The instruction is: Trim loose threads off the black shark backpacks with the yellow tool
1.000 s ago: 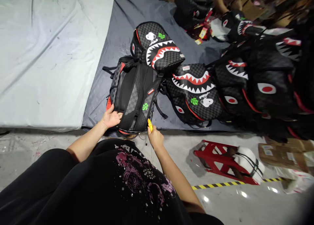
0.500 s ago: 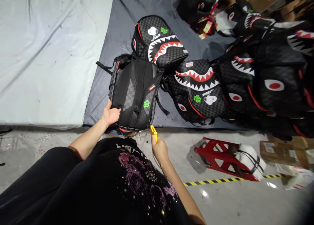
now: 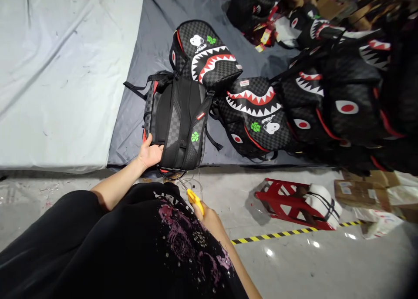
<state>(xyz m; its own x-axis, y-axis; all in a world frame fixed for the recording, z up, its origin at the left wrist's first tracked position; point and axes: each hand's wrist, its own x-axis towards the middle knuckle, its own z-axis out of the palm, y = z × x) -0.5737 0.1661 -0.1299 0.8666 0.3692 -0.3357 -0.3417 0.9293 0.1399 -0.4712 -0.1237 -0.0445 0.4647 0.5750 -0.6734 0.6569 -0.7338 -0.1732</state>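
A black checkered backpack (image 3: 176, 120) lies straps-up on a grey sheet (image 3: 153, 42), its lower end at the sheet's near edge. My left hand (image 3: 150, 153) grips that lower left corner, fingers curled on the fabric. My right hand (image 3: 209, 218) is closed around a small yellow-handled cutter (image 3: 195, 199), held low over the concrete floor, apart from the backpack. Its tip points toward the bag. Two more backpacks with shark-mouth prints, one (image 3: 205, 57) behind and one (image 3: 254, 116) to the right, lie face-up.
A heap of the same shark backpacks (image 3: 342, 94) fills the right side. A pale sheet (image 3: 58, 72) covers the floor at left. A tipped red stool (image 3: 290, 203) with a white cushion, yellow-black floor tape (image 3: 277, 236) and cardboard (image 3: 359, 192) lie at right.
My right hand with the yellow cutter has pulled back from the backpack's lower edge toward my body. My left hand stays on the bag's corner.
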